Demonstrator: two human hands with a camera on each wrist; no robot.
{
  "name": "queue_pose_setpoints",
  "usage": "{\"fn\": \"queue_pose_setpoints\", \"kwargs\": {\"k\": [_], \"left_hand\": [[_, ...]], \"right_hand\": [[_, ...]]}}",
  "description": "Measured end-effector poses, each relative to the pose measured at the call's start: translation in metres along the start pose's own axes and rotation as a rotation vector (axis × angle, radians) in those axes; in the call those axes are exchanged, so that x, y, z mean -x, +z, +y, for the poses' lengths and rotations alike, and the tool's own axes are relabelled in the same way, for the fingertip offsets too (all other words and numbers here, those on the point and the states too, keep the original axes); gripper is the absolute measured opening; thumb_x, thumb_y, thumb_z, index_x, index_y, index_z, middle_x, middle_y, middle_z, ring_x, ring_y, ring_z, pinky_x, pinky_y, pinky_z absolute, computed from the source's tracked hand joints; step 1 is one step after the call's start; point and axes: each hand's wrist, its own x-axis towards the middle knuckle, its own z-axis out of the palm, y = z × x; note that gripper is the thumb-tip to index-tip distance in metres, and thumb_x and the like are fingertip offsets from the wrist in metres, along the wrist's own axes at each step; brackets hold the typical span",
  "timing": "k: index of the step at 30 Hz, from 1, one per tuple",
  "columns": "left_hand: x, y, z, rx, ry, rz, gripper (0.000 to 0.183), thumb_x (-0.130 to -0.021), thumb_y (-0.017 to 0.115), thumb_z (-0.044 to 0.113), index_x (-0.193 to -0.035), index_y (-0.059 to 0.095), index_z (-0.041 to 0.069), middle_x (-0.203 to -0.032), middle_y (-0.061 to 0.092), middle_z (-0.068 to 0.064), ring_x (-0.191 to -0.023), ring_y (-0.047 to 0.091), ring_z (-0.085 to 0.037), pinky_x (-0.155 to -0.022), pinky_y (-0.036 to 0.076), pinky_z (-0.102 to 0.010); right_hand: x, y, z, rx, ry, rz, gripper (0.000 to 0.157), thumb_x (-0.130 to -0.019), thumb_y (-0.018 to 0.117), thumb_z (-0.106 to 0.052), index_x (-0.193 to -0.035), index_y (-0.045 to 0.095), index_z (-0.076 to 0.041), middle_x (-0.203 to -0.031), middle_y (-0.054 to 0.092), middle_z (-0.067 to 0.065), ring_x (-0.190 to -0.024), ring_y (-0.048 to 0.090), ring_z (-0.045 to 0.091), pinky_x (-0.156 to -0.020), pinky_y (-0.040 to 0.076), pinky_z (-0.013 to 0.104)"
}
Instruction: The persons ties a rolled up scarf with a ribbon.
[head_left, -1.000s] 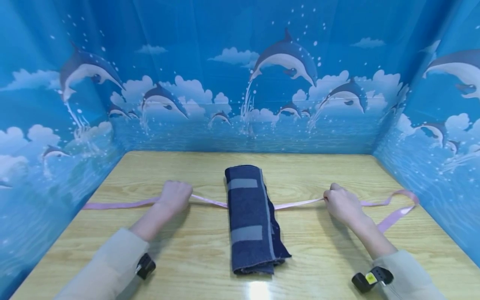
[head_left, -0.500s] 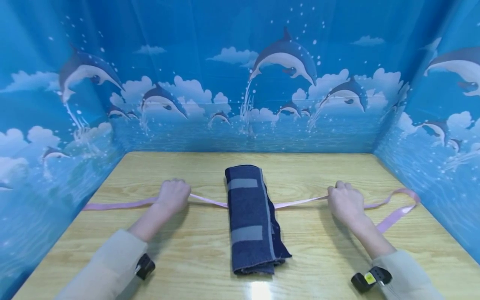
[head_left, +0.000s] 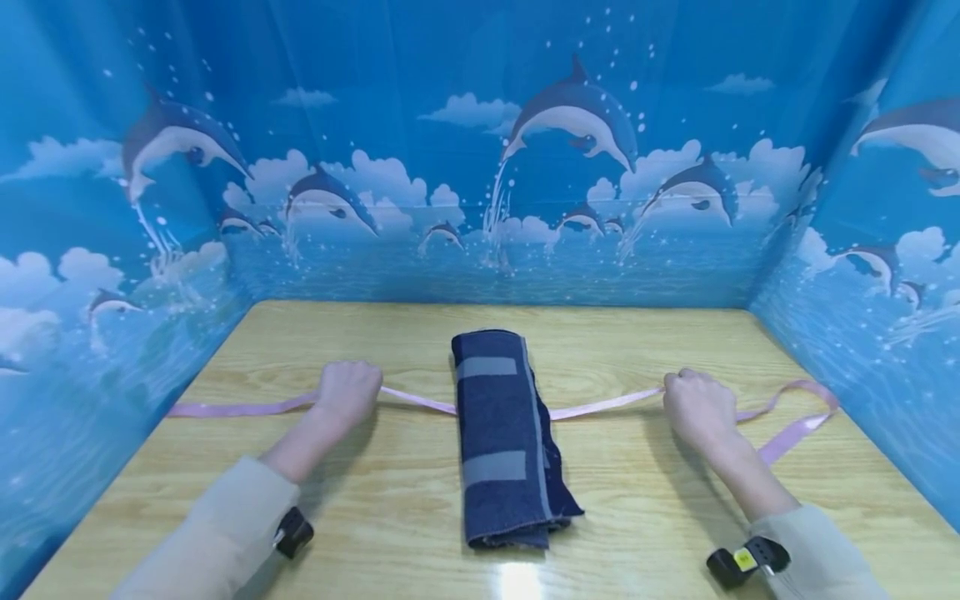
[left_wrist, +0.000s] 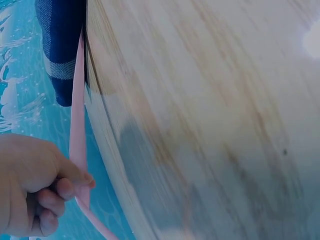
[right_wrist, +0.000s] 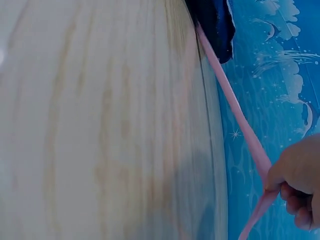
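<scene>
Pink ribbon (head_left: 600, 406) held out to either side of a dark blue fabric bundle (head_left: 495, 417). The step in hand is judged to be straightening and centring the ribbon; it is best done with an equal, gentle pull from both sides, low to the counter (head_left: 375, 517), so that the bundle neither slides nor turns. Any twist should be smoothed flat, and the two free lengths compared. The left grip (head_left: 350, 392) pinches the ribbon between thumb and curled fingers; the right grip (head_left: 701, 408) does likewise. The bundle lies midway between the two grips, well apart from both, and the ribbon emerges near the middle of each long side, the stretch between being hidden. Spare ribbon trails outward beyond each grip, curving into a loose loop at the right.
</scene>
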Motion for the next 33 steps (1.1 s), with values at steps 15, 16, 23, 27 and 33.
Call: {"fn": "queue_pose_setpoints", "kwargs": {"k": [15, 16, 23, 27, 33], "left_hand": [[-0.0001, -0.0038, 0.0007, 0.108, -0.08, -0.085, 0.018, -0.074, 0.056, -0.006, -0.061, 0.057, 0.005, -0.057, 0.055, -0.008, -0.051, 0.054, -0.026, -0.042, 0.045, -0.039], [-0.0001, -0.0046, 0.0008, 0.115, -0.085, -0.084, 0.017, -0.074, 0.055, -0.007, -0.061, 0.057, 0.005, -0.058, 0.056, -0.009, -0.052, 0.055, -0.027, -0.042, 0.045, -0.04], [-0.0012, -0.0042, -0.0001, 0.159, -0.114, -0.038, 0.016, -0.074, 0.054, -0.007, -0.062, 0.057, 0.003, -0.058, 0.056, -0.011, -0.05, 0.054, -0.027, -0.041, 0.044, -0.038], [-0.0018, -0.0037, -0.0015, 0.185, -0.108, 0.019, 0.019, -0.072, 0.053, -0.007, -0.057, 0.052, 0.004, -0.053, 0.051, -0.009, -0.046, 0.051, -0.025, -0.04, 0.044, -0.037], [-0.0013, -0.0071, -0.0011, 0.244, -0.136, 0.092, 0.019, -0.074, 0.053, -0.001, -0.056, 0.049, 0.004, -0.049, 0.045, -0.007, -0.043, 0.048, -0.025, -0.039, 0.042, -0.039]], "right_hand": [[-0.0012, -0.0072, -0.0021, -0.127, 0.05, 0.083, 0.02, -0.089, 0.049, -0.011, -0.086, 0.065, 0.002, -0.057, 0.056, 0.015, -0.049, 0.052, 0.037, -0.038, 0.036, 0.049], [-0.0014, -0.0077, -0.0026, -0.132, 0.053, 0.083, 0.02, -0.09, 0.049, -0.011, -0.087, 0.064, 0.002, -0.058, 0.056, 0.015, -0.048, 0.052, 0.037, -0.038, 0.037, 0.048], [-0.0026, -0.0046, -0.0015, -0.184, 0.014, 0.2, 0.016, -0.086, 0.052, -0.005, -0.086, 0.063, 0.005, -0.058, 0.058, 0.016, -0.045, 0.05, 0.034, -0.039, 0.037, 0.049], [-0.003, -0.0034, -0.001, -0.217, -0.016, 0.267, 0.012, -0.083, 0.054, -0.002, -0.085, 0.063, 0.006, -0.059, 0.059, 0.015, -0.043, 0.048, 0.03, -0.041, 0.038, 0.049], [-0.0022, -0.0072, -0.0023, -0.276, 0.028, 0.239, 0.02, -0.083, 0.048, -0.003, -0.093, 0.061, 0.009, -0.076, 0.063, 0.024, -0.057, 0.056, 0.038, -0.053, 0.043, 0.053]]}}
